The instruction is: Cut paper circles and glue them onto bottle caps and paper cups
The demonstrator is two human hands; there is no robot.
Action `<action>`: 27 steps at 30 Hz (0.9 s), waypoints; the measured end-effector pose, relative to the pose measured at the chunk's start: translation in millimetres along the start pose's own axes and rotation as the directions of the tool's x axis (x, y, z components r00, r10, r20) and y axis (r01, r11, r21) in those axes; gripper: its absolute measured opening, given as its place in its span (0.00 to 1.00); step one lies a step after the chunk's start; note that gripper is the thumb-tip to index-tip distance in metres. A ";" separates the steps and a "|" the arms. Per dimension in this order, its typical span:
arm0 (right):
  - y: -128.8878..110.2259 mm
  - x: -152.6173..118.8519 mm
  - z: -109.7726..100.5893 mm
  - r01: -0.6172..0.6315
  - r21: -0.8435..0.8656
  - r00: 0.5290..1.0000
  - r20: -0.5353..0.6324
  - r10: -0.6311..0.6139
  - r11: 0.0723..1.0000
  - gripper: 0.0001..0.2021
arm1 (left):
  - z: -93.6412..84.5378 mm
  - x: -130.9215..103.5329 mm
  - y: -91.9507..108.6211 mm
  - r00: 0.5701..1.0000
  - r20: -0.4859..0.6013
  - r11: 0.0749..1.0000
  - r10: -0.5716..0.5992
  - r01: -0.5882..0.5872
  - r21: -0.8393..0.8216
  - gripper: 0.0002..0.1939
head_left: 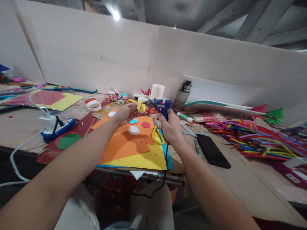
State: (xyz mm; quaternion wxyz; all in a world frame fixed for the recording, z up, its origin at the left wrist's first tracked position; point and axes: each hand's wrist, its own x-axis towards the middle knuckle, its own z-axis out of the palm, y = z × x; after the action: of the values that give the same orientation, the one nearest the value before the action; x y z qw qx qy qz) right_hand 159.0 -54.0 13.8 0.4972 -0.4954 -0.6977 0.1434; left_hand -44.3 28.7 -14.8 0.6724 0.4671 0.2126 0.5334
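My right hand (171,126) is wrapped round the handle of a blue hot glue gun (163,107), whose nozzle points left. A black cord (165,169) hangs from the gun. My left hand (128,114) pinches a small yellow paper piece (141,107) right by the nozzle; whether they touch I cannot tell. Below the hands lie orange paper sheets (124,143) over a yellow sheet (144,159). On them sit a white round lid (133,130), a blue disc (133,121) and a red disc (145,125). Yellow-handled scissors (157,136) lie under the gun.
A black phone (213,150) and a heap of coloured pipe cleaners (254,134) lie at the right. Paper cups (157,91) and a bottle (182,94) stand behind. A blue power strip (59,127) with a white plug sits left. White boards (96,54) close off the back.
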 end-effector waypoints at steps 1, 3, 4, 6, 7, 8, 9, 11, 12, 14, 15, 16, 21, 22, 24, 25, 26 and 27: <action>-0.7 -0.1 0.2 0.001 -0.001 1.000 0.001 -0.001 1.000 0.10 | -0.3 0.1 -0.5 1.000 0.008 1.000 -0.001 0.001 0.003 0.12; -2.3 -0.5 0.8 0.010 0.016 1.000 0.011 -0.010 1.000 0.09 | -0.5 0.3 -1.4 1.000 0.026 1.000 -0.002 0.001 0.010 0.12; -3.0 -0.8 1.0 0.020 0.032 1.000 0.021 -0.020 0.999 0.09 | -0.6 0.5 -1.7 0.999 0.034 1.000 0.004 -0.004 0.011 0.12; -3.8 -1.5 1.5 0.042 0.061 0.998 0.044 -0.045 0.997 0.09 | -1.0 1.4 -2.2 0.999 0.036 1.000 0.023 -0.023 0.004 0.11; -3.8 -1.8 1.7 0.052 0.071 0.997 0.053 -0.056 0.996 0.08 | -1.5 2.0 -2.3 0.999 0.029 0.999 0.034 -0.034 -0.003 0.11; -3.7 -2.2 1.9 0.059 0.077 0.996 0.063 -0.064 0.995 0.08 | -2.2 2.7 -2.4 0.999 0.016 0.999 0.043 -0.043 -0.012 0.11; -3.5 -2.4 2.0 0.064 0.079 0.995 0.071 -0.070 0.995 0.09 | -2.9 3.5 -2.3 0.999 -0.001 0.999 0.050 -0.050 -0.022 0.11; -2.8 -2.7 1.8 0.065 0.079 0.993 0.091 -0.072 0.995 0.10 | -4.5 4.9 -1.9 0.998 -0.043 0.998 0.054 -0.056 -0.041 0.11; -2.3 -2.7 1.5 0.061 0.078 0.993 0.100 -0.069 0.995 0.11 | -5.2 5.4 -1.6 0.997 -0.061 0.997 0.055 -0.058 -0.049 0.10; -1.3 -2.5 0.7 0.053 0.067 0.993 0.102 -0.060 0.996 0.13 | -6.1 5.9 -0.6 0.995 -0.080 0.996 0.057 -0.062 -0.057 0.10; -0.6 -2.2 0.2 0.051 0.055 0.994 0.089 -0.056 0.997 0.14 | -6.3 5.9 -0.2 0.995 -0.080 0.996 0.060 -0.065 -0.060 0.11; 0.1 -1.9 -0.3 0.050 0.039 0.996 0.071 -0.053 0.998 0.14 | -6.3 5.8 0.3 0.995 -0.073 0.996 0.061 -0.066 -0.062 0.11; 2.9 0.0 -2.0 0.022 -0.059 1.000 0.000 -0.022 0.998 0.16 | -6.2 4.9 0.0 0.998 -0.033 0.996 0.062 -0.064 -0.066 0.12; 3.0 0.3 -2.2 0.019 -0.071 1.000 -0.008 -0.020 0.997 0.16 | -6.5 4.8 -0.7 0.998 -0.025 0.996 0.063 -0.064 -0.060 0.11; 2.7 1.0 -2.5 0.024 -0.085 0.999 -0.027 -0.027 0.996 0.15 | -6.9 4.4 -2.4 0.998 -0.006 0.998 0.057 -0.058 -0.041 0.11; 2.3 1.3 -2.6 0.028 -0.090 0.999 -0.035 -0.032 0.996 0.15 | -7.0 4.1 -3.3 0.999 0.006 0.998 0.050 -0.050 -0.028 0.11; 1.9 1.5 -2.7 0.031 -0.094 0.999 -0.039 -0.035 0.995 0.15 | -6.9 3.8 -3.9 0.999 0.020 0.999 0.039 -0.039 -0.013 0.11; 1.4 1.6 -2.8 0.034 -0.098 0.998 -0.041 -0.038 0.995 0.15 | -6.7 3.5 -4.3 0.999 0.035 1.000 0.027 -0.027 0.001 0.11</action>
State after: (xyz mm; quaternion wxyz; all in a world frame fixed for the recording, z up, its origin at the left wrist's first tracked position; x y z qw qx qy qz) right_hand 162.1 -52.8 15.0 0.4899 -0.5093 -0.7018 0.0896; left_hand -46.1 34.6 -20.8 0.6683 0.4796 0.1948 0.5342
